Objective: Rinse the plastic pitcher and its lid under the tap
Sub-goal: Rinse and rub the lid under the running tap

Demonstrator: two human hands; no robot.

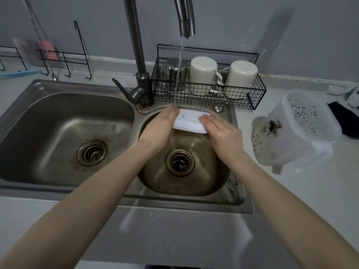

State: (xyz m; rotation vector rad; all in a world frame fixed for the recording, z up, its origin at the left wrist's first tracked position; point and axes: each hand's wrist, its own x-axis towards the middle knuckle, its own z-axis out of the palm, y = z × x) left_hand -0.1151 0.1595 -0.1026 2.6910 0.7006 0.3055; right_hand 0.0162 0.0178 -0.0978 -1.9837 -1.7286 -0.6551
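No text, brand, number or sign is showing clearly enough to be read anywhere in the head view. A faint grey mark is showing on the top of the white lid (pixel 189 121), but it is appearing too blurred and too small to tell whether it is lettering.
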